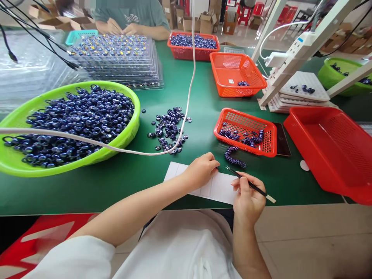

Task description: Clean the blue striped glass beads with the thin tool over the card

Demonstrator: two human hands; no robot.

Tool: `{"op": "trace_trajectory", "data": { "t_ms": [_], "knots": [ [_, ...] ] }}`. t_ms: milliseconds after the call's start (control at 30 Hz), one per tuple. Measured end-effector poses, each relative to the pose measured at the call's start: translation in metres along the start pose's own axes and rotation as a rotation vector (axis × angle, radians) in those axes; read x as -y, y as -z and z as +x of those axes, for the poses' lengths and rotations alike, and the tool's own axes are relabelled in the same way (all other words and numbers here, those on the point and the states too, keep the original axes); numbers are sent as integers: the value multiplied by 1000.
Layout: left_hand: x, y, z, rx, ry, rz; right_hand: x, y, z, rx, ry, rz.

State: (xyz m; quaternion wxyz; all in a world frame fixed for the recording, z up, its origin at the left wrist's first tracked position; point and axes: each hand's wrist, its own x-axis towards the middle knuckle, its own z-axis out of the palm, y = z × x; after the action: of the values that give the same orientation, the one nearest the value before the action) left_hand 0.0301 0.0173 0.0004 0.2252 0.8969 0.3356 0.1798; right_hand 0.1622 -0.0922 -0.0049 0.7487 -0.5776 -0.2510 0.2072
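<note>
My right hand (248, 193) is closed around a pair of black tweezers (252, 185), whose tips point up and left. My left hand (202, 169) is closed above a white sheet (223, 186), its fingertips pinched on a small dark piece that is mostly hidden. Just beyond the hands lies a curved row of dark blue, shiny small parts (232, 158) on the green table. Behind that row stands a small red-orange basket (247, 116) with more such parts in it. A loose pile of the same parts (170, 126) lies ahead of my left hand.
A green basket (136, 116) heaped with dark ringed parts stands at left. A white cable (139, 154) hangs across the table. Stacked clear trays (124, 69) and another person (130, 23) are opposite. A large red bin (319, 151) sits at right.
</note>
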Motion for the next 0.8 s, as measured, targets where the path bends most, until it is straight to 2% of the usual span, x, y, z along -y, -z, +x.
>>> {"op": "trace_trajectory", "data": {
  "t_ms": [300, 467, 633, 700, 800],
  "knots": [
    [-2, -6, 14, 16, 10, -166, -3, 2, 2, 32, -31, -22],
    [-3, 0, 15, 13, 33, -242, -2, 1, 2, 42, -41, -59],
    [-3, 16, -4, 6, 115, -338, 10, 3, -6, 34, 25, -139],
    [-3, 22, -17, -14, 152, -386, 16, 5, -7, 85, 31, -203],
    [-4, 26, -35, -27, 175, -482, 21, 8, -4, 216, -60, -351]
  ]
}}
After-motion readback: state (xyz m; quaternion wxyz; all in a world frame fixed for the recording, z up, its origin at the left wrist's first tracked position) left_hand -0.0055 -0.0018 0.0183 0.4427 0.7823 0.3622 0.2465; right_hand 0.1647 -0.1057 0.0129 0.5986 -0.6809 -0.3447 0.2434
